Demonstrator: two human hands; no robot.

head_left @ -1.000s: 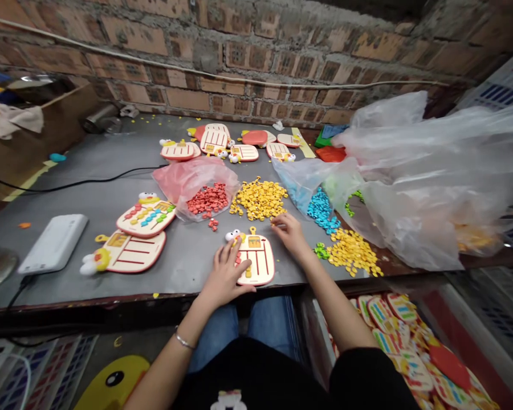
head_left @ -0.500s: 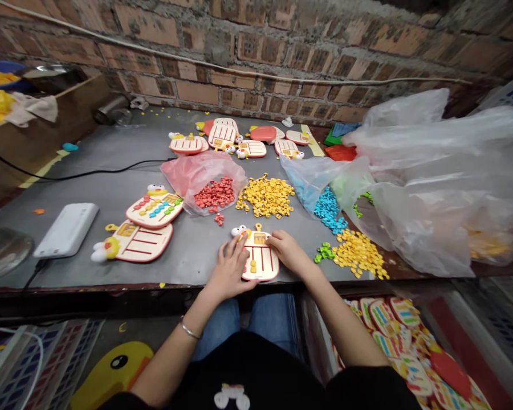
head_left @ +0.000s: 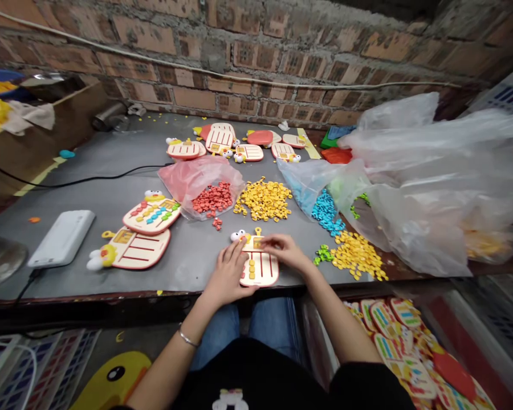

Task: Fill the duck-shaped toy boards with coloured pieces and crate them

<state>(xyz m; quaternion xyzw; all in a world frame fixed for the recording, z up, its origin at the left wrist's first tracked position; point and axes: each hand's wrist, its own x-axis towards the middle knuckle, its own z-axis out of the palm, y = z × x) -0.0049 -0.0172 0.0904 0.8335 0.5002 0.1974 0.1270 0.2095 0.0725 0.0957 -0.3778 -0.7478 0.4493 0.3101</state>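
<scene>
A cream toy board (head_left: 265, 273) with a duck head, bulging white eyes and dark red slots lies at the table's front edge. My left hand (head_left: 227, 272) grips its left side, with fingers across the face and the thumb at the lower edge. Yellow beads (head_left: 252, 265) sit in one slot; red ones beside them are partly covered by my fingers. My right hand (head_left: 284, 250) is over the board's upper right, fingertips pinched near the printed panel (head_left: 257, 242). Whatever is between those fingertips is too small to make out.
Beyond the board lie piles of red beads (head_left: 212, 198), yellow beads (head_left: 264, 199) and blue beads (head_left: 326, 210). Green beads (head_left: 324, 254) and more yellow ones (head_left: 359, 254) are at right, by plastic bags (head_left: 427, 199). A filled board (head_left: 151, 215) overlaps another at left, near a white power bank (head_left: 62, 238).
My right hand has moved slightly left over the board, its fingertips now nearer the panel. The yellow bead column looks longer. My left hand keeps its hold; the whole view has shifted a little.
</scene>
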